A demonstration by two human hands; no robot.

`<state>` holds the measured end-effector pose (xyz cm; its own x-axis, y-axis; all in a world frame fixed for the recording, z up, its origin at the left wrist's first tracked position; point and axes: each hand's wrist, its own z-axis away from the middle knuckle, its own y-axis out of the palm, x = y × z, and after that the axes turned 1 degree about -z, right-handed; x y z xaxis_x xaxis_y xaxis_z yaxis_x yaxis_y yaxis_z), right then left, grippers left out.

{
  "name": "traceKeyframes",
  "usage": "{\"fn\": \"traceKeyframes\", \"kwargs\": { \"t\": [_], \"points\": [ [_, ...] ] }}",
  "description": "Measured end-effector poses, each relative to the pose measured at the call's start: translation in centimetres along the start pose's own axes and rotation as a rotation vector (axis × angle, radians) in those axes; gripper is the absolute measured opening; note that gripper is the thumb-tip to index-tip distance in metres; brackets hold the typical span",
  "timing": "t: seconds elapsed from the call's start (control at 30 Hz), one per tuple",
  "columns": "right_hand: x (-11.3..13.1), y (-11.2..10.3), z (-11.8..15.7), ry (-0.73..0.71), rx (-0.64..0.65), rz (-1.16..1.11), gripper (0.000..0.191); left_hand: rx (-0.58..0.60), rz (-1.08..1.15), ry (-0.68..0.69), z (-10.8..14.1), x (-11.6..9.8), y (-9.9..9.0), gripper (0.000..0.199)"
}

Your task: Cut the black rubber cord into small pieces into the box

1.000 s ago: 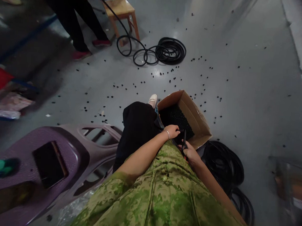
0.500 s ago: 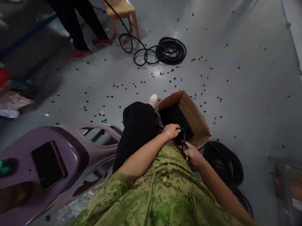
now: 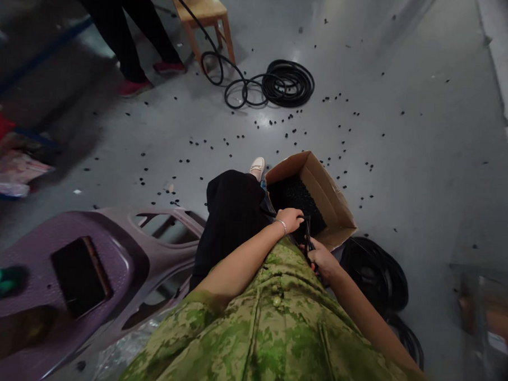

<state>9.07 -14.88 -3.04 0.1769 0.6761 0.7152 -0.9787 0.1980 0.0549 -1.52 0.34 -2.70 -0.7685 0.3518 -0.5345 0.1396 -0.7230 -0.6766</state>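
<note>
My left hand (image 3: pixel 291 218) is closed around a black rubber hose (image 3: pixel 269 213), whose end pokes out to the right past my fingers. My right hand (image 3: pixel 323 261) grips a pair of scissors (image 3: pixel 307 233) with dark blades and a bit of orange at the handle. The blades point up and meet the hose end just beside my left fingers. Under both hands stands an open cardboard box (image 3: pixel 334 201), holding a mass of small black pieces (image 3: pixel 295 193). Part of the scissor handle is hidden by my right hand.
Coiled black hose (image 3: pixel 372 274) lies right of the box, and another coil (image 3: pixel 289 84) lies ahead, near a wooden chair (image 3: pixel 205 10). Small black bits dot the floor. A purple stool (image 3: pixel 120 263) at left bears a phone (image 3: pixel 81 277). A person's legs (image 3: pixel 132 33) stand at upper left.
The scissor handles have come closer together in my right hand, with less orange showing. The blades have shifted slightly left. My left hand stays in place on the hose.
</note>
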Motion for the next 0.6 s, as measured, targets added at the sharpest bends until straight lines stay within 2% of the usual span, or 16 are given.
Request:
{"fn": "traceKeyframes", "kwargs": {
  "t": [0.37, 0.6],
  "points": [
    [-0.17, 0.0, -0.04, 0.02, 0.043, 0.057, 0.083, -0.022, -0.103, 0.051, -0.04, -0.14, 0.46, 0.029],
    [-0.74, -0.2, -0.27, -0.016, 0.028, 0.063, 0.081, -0.005, -0.099, 0.08, 0.05, -0.27, 0.47, 0.03]
  ]
}}
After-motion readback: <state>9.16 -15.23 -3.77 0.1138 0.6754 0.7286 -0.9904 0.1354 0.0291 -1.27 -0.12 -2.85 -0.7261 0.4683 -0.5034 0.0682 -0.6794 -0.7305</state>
